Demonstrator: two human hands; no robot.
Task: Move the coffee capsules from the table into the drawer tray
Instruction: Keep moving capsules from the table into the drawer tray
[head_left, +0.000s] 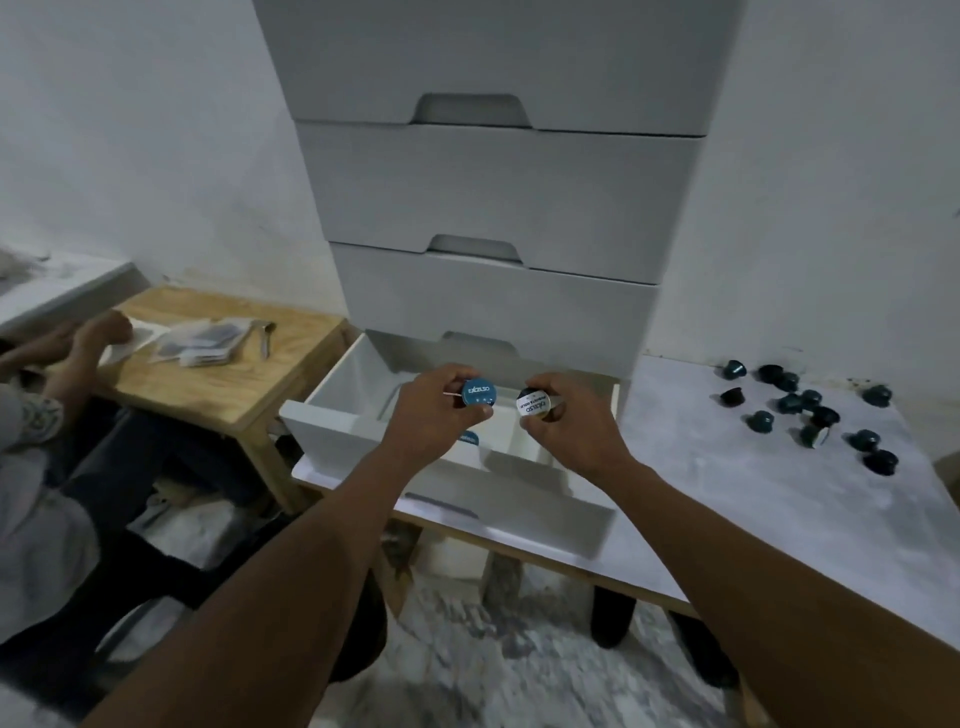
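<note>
The drawer unit (493, 208) stands on the table (753, 519) at 12 o'clock, with its lowest drawer (322, 415) pulled out toward 6. Loose capsules (810, 415) lie on the table at 2 o'clock (well apart from the drawer). 1 capsule (469, 438) sits in the drawer. A second table (208, 379) stands at 10 o'clock.

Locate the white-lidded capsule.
In the head view, the white-lidded capsule is pinched in the right hand, above the open drawer tray, just right of the blue-lidded capsule the left hand holds.
</note>
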